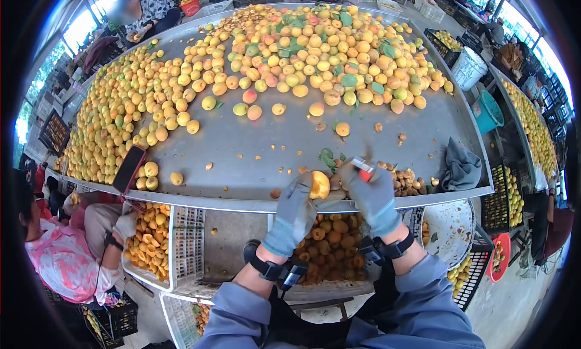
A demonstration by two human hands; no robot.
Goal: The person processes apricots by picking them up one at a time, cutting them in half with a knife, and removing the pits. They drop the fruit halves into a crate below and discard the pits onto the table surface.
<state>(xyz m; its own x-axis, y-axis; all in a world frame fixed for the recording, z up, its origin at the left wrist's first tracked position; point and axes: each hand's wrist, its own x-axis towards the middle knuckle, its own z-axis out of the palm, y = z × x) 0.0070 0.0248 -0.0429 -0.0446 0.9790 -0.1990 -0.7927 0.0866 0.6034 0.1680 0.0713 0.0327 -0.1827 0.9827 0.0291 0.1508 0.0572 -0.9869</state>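
Note:
My left hand [295, 207], in a grey glove, is closed round an apricot [319, 184] just over the table's near edge. The fruit shows a smooth orange face towards my right hand. My right hand [374, 195], gloved too, grips a small tool with a red and white handle [363, 167]; its tip is blurred. Fingers of both hands come close together beside the fruit. Right of them lies a pile of brown apricot stones [407, 182]. Below my hands stands a crate of apricots [339, 243], partly hidden by my wrists.
A metal table [254, 146] with a raised rim carries heaps of apricots [321, 52]. On it lie a phone [129, 169] and a dark cloth [462, 166]. A white basin [448, 228] stands at right below. A person in pink [69, 252] sits at left.

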